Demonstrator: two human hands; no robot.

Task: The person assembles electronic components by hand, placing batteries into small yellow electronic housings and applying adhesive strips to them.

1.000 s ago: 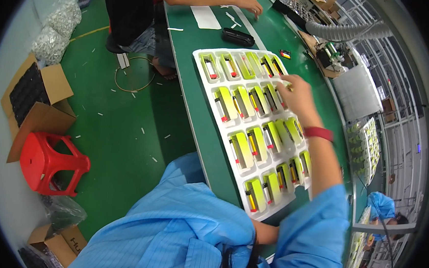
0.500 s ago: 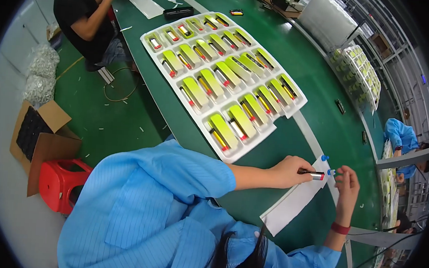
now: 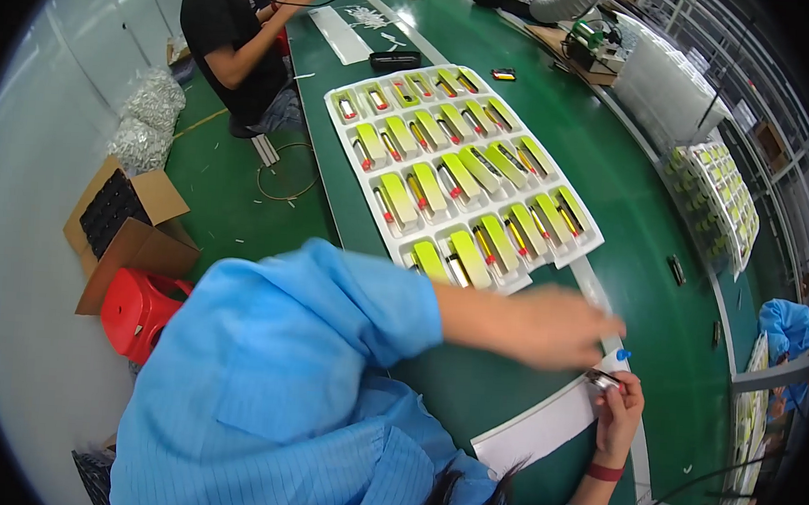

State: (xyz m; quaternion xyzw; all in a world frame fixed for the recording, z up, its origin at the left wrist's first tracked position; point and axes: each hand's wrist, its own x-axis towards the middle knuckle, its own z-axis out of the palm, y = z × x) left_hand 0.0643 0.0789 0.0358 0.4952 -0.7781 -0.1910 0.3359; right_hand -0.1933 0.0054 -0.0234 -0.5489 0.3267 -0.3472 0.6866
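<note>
My right hand (image 3: 619, 409), with a red band at its wrist, grips a small silver-and-black cylinder (image 3: 603, 380) that has a red part. It is held over the upper end of a long white strip (image 3: 532, 432). Just above and left of it, my left hand (image 3: 562, 329) is smeared by motion, so its fingers and anything in them cannot be made out. A small blue peg-like piece (image 3: 622, 355) stands at the strip's upper end. Beyond my left forearm lies a white moulded tray (image 3: 566, 259) of yellow-green boxes and small red-tipped cylinders; the forearm hides its near corner.
A black case (image 3: 395, 60) and a white sheet (image 3: 339, 36) lie beyond the tray, near a person in black (image 3: 228, 38). Loose small dark pieces (image 3: 677, 269) dot the green table. A red stool (image 3: 137, 312) and an open carton (image 3: 136, 245) stand at left.
The cylinder, held in my left hand before, is now in my right hand. The left hand has moved off it, and the right hand has come down and left. The whole view has shifted.
</note>
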